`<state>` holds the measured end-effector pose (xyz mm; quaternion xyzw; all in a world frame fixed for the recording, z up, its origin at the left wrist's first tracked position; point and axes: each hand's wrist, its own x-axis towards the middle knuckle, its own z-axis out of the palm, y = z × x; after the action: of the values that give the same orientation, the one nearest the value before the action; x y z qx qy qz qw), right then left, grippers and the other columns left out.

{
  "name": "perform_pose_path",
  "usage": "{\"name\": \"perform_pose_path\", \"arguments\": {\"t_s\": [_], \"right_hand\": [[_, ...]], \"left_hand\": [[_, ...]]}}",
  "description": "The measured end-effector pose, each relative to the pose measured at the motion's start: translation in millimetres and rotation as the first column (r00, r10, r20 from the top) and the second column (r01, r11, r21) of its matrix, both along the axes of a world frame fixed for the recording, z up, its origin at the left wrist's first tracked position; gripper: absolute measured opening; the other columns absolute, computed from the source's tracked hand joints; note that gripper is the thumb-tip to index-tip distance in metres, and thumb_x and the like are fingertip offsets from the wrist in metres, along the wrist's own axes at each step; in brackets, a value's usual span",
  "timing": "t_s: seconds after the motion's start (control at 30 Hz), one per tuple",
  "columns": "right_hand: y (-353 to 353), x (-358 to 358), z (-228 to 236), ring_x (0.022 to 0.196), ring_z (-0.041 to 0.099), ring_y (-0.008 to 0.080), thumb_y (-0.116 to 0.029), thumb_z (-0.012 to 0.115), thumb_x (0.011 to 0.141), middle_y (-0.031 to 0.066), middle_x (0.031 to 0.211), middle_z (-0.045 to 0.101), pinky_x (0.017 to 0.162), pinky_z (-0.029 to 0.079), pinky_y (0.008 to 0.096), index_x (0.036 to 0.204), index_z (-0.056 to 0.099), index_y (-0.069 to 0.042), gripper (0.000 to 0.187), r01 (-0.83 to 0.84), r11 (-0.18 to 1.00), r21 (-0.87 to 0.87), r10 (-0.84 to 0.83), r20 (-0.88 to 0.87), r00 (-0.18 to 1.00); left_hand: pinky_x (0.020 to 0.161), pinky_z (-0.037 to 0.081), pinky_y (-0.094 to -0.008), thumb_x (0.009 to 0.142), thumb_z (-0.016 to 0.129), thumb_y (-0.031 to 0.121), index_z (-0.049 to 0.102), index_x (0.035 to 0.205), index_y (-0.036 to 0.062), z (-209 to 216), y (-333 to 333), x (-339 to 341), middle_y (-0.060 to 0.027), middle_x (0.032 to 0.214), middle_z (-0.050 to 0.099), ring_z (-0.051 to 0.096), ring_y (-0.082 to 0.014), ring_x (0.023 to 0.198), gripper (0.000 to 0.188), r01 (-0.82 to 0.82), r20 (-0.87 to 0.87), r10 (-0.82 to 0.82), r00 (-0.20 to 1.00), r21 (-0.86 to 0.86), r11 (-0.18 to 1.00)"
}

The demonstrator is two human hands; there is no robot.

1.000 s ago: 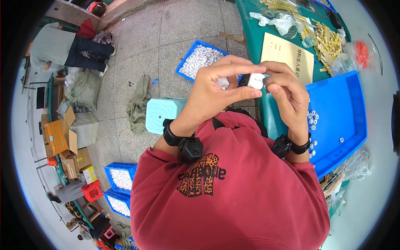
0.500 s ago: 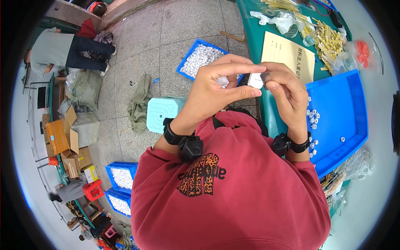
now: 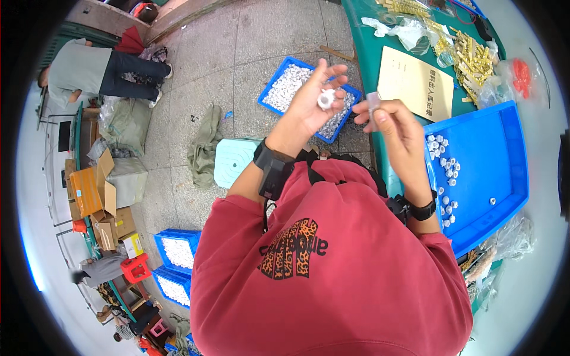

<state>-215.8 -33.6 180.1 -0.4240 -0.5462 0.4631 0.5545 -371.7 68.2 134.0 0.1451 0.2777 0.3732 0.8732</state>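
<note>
The left hand (image 3: 312,101) pinches a white plastic ring (image 3: 326,98) in its fingers; the right hand (image 3: 389,121) grips a small clear piece (image 3: 372,101) above the green worktop (image 3: 363,35).

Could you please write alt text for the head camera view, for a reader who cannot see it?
The left hand holds a small white ring-shaped part; the right hand pinches a small clear piece. Below lie a blue tray and a blue bin.

Grey concrete floor (image 3: 196,71) in daylight. Green table (image 3: 362,35) at right. Teal stool (image 3: 233,159) beside crumpled green cloth (image 3: 205,142). Cardboard boxes (image 3: 98,190) and sacks (image 3: 124,121) at left, red stool (image 3: 135,268) below.
</note>
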Motion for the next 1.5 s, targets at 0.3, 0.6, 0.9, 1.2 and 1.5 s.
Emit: {"name": "perform_pose_path", "arguments": {"t_s": [0.3, 0.6, 0.9, 1.2, 1.5], "right_hand": [[1.2, -11.7, 6.2, 0.073, 0.057, 0.0168, -0.004, 0.049, 0.088, 0.0102, 0.086, 0.058, 0.063, 0.045, 0.0254, 0.092, 0.053, 0.003, 0.009, -0.073, 0.989, 0.132, 0.037, 0.258, 0.966], [-1.9, -14.5, 13.9, 0.073, 0.059, 0.0228, -0.004, 0.050, 0.086, 0.0132, 0.090, 0.059, 0.064, 0.047, 0.0300, 0.090, 0.054, 0.001, 0.007, -0.004, 0.969, 0.249, -0.118, 0.473, 0.873], [-6.6, 5.1, 10.7, 0.076, 0.059, 0.0162, -0.011, 0.042, 0.093, 0.0142, 0.095, 0.058, 0.061, 0.050, 0.0260, 0.094, 0.050, 0.003, 0.016, 0.066, 0.968, 0.241, -0.093, 0.102, 0.990], [-4.9, 6.5, 21.6, 0.077, 0.056, 0.0134, -0.011, 0.046, 0.091, 0.0103, 0.100, 0.050, 0.068, 0.047, 0.0262, 0.091, 0.053, 0.002, 0.015, -0.018, 0.982, 0.189, 0.052, -0.174, 0.983], [-5.3, 2.8, 21.7, 0.080, 0.050, 0.0106, -0.007, 0.053, 0.087, 0.0081, 0.099, 0.049, 0.068, 0.042, 0.0234, 0.088, 0.055, 0.002, 0.008, 0.023, 0.981, 0.194, -0.027, 0.018, 0.999]], "left_hand": [[0.063, 0.045, -0.0269, 0.089, 0.044, 0.047, 0.056, 0.103, 0.0103, 27.8, -26.4, 20.0, -0.0032, 0.093, 0.055, 0.053, -0.0129, 0.073, 0.041, -0.017, -0.167, 0.026, 0.986, 0.057, 0.998], [0.076, 0.043, -0.0290, 0.087, 0.047, 0.039, 0.053, 0.112, 0.0073, 44.6, -37.6, 17.4, -0.0056, 0.098, 0.055, 0.051, -0.0154, 0.087, 0.040, -0.053, -0.077, 0.056, 0.995, 0.034, 0.998], [0.071, 0.042, -0.0246, 0.087, 0.050, 0.023, 0.049, 0.119, 0.0023, 49.5, -50.4, 2.3, -0.0035, 0.097, 0.054, 0.051, -0.0119, 0.083, 0.038, 0.210, -0.044, -0.206, 0.978, 0.295, 0.932], [0.072, 0.041, -0.0214, 0.069, 0.072, 0.003, 0.062, 0.102, 0.0010, 78.2, -64.6, -7.9, -0.0033, 0.092, 0.058, 0.051, -0.0082, 0.081, 0.034, 0.199, -0.460, 0.154, 0.874, 0.630, 0.751], [0.052, 0.032, -0.0169, 0.067, 0.075, 0.007, 0.067, 0.094, 0.0047, 75.2, -67.2, -5.0, -0.0016, 0.095, 0.058, 0.039, -0.0025, 0.060, 0.027, 0.132, -0.360, 0.296, 0.885, 0.803, 0.581]]}}
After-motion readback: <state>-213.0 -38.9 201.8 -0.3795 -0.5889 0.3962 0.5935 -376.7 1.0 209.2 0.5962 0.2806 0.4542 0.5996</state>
